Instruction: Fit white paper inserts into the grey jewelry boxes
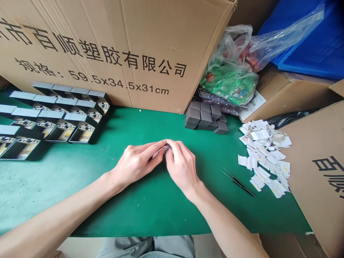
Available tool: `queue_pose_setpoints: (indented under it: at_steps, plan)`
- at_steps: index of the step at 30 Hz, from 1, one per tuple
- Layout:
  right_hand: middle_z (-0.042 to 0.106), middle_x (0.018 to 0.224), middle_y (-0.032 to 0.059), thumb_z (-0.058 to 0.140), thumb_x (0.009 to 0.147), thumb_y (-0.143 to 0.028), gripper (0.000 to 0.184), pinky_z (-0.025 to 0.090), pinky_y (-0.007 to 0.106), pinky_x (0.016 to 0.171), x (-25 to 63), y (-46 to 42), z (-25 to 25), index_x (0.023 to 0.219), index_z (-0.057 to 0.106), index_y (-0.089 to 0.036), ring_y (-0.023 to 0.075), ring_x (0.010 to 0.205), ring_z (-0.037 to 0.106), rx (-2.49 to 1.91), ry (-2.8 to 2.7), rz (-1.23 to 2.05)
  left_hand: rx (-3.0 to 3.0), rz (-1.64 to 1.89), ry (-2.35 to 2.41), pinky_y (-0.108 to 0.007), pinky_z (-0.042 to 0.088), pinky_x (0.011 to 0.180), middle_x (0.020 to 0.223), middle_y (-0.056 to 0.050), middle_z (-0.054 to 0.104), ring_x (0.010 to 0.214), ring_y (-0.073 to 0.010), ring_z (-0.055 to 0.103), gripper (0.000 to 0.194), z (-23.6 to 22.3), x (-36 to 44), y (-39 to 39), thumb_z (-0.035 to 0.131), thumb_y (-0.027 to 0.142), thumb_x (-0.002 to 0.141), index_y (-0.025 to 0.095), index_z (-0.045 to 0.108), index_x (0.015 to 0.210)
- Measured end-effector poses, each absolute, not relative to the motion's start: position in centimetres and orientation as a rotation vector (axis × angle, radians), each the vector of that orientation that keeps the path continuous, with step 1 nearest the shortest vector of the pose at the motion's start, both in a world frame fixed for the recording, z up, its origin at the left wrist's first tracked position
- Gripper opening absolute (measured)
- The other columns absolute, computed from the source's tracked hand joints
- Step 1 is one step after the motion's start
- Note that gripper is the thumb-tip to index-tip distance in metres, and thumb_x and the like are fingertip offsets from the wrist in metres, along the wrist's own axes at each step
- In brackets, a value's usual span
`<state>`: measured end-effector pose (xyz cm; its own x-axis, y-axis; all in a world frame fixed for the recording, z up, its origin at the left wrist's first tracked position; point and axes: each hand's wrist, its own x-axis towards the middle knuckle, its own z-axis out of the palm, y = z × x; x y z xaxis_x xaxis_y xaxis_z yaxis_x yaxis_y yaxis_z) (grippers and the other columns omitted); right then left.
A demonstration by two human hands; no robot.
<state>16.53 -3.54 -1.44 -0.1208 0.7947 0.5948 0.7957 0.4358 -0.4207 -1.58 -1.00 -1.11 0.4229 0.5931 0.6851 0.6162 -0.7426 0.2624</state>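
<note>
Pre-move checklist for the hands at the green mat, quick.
1. Small dark-and-white item pinched between left hand and right hand: ok.
2. That item's orientation: cannot tell, fingers hide most of it.
3. Slim black tweezers in hand: not ok, they lie on the green work mat.
4. Hands apart from the pile of white paper scraps: ok.
5. Hands apart from the rows of open black boxes: ok.

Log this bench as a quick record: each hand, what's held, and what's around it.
Left hand: fingertips on a small dark item
Right hand: fingertips on the same item
Right of hands: tweezers, white paper scraps
Ahead: stacked dark grey boxes
Left: rows of open black boxes
Surface: green work mat
</note>
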Motion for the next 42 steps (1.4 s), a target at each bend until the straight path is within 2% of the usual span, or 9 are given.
queue_pose_setpoints:
  at_steps: [5, 11, 19, 23, 27, 31, 35, 38, 42]
  plan:
    - [0.078, 0.108, 0.0098, 0.044, 0.103, -0.014, 0.029, 0.061, 0.031, 0.077, 16.5, -3.3, -1.7, 0.121, 0.066, -0.017, 0.0212, 0.092, 0.076, -1.365, -1.896, 0.056, -2.652, -1.236, -1.189, -0.022, 0.063, 0.068, 0.108, -0.007, 0.084, 0.079, -0.0180, 0.082, 0.026, -1.5, -1.5, -0.8, 0.061, 0.029, 0.105, 0.020, 0.077, 0.124]
    - [0.076, 0.107, 0.0084, 0.048, 0.100, -0.017, 0.022, 0.057, 0.029, 0.070, 16.6, -3.4, -1.4, 0.114, 0.065, -0.019, 0.0209, 0.089, 0.075, -1.427, -1.905, 0.118, -2.698, -1.169, -1.156, -0.023, 0.065, 0.079, 0.115, -0.007, 0.083, 0.091, -0.0194, 0.083, 0.026, -1.4, -1.7, -0.5, 0.058, 0.026, 0.106, 0.020, 0.075, 0.124]
    - [0.074, 0.101, 0.0063, 0.043, 0.101, -0.013, 0.023, 0.055, 0.028, 0.067, 16.6, -3.4, -1.3, 0.110, 0.063, -0.021, 0.0197, 0.083, 0.073, -1.426, -1.906, 0.079, -2.663, -1.224, -1.011, -0.026, 0.067, 0.084, 0.117, -0.007, 0.083, 0.096, -0.0225, 0.083, 0.025, -1.5, -1.7, -0.6, 0.063, 0.023, 0.103, 0.022, 0.077, 0.123]
    - [0.074, 0.106, 0.0082, 0.039, 0.103, -0.012, 0.029, 0.059, 0.029, 0.074, 16.8, -3.2, -1.1, 0.116, 0.063, -0.020, 0.0198, 0.091, 0.075, -1.376, -1.887, 0.035, -2.661, -1.296, -1.009, -0.027, 0.066, 0.093, 0.125, -0.008, 0.080, 0.105, -0.0233, 0.081, 0.033, -1.7, -1.5, -0.7, 0.067, 0.022, 0.100, 0.023, 0.073, 0.133]
    - [0.071, 0.125, 0.0124, 0.041, 0.103, -0.012, 0.036, 0.063, 0.031, 0.087, 17.3, -2.8, -1.1, 0.133, 0.060, -0.019, 0.0214, 0.110, 0.074, -1.337, -1.827, 0.011, -2.771, -1.290, -1.087, -0.033, 0.062, 0.107, 0.143, -0.012, 0.070, 0.124, -0.0266, 0.074, 0.043, -1.5, -1.2, -0.9, 0.066, 0.028, 0.101, 0.019, 0.064, 0.143]
    - [0.066, 0.136, 0.0151, 0.044, 0.101, -0.012, 0.048, 0.064, 0.034, 0.095, 17.4, -2.2, -1.7, 0.148, 0.050, -0.019, 0.0235, 0.123, 0.070, -1.335, -1.801, 0.081, -2.783, -1.267, -1.237, -0.032, 0.064, 0.101, 0.145, -0.011, 0.070, 0.120, -0.0258, 0.076, 0.047, -1.7, -1.1, -1.0, 0.059, 0.027, 0.104, 0.021, 0.058, 0.151]
    - [0.072, 0.129, 0.0140, 0.048, 0.101, -0.016, 0.053, 0.067, 0.037, 0.086, 17.4, -1.9, -2.5, 0.154, 0.043, -0.020, 0.0248, 0.111, 0.075, -1.397, -1.801, 0.199, -2.756, -1.251, -1.369, -0.029, 0.067, 0.090, 0.134, -0.010, 0.076, 0.105, -0.0236, 0.081, 0.050, -2.4, -1.3, -0.7, 0.056, 0.029, 0.106, 0.024, 0.055, 0.156]
    - [0.076, 0.126, 0.0116, 0.048, 0.102, -0.018, 0.052, 0.067, 0.038, 0.083, 17.5, -1.8, -2.7, 0.153, 0.043, -0.022, 0.0254, 0.106, 0.078, -1.436, -1.792, 0.291, -2.784, -1.255, -1.353, -0.032, 0.067, 0.093, 0.136, -0.010, 0.075, 0.106, -0.0248, 0.081, 0.046, -2.5, -1.4, -0.5, 0.055, 0.032, 0.107, 0.024, 0.059, 0.152]
    - [0.078, 0.123, 0.0080, 0.050, 0.099, -0.016, 0.048, 0.066, 0.036, 0.084, 17.6, -1.8, -2.5, 0.146, 0.051, -0.024, 0.0248, 0.107, 0.079, -1.453, -1.779, 0.335, -2.816, -1.250, -1.434, -0.029, 0.066, 0.091, 0.133, -0.008, 0.077, 0.105, -0.0226, 0.081, 0.045, -2.2, -1.4, -0.5, 0.055, 0.032, 0.107, 0.025, 0.057, 0.151]
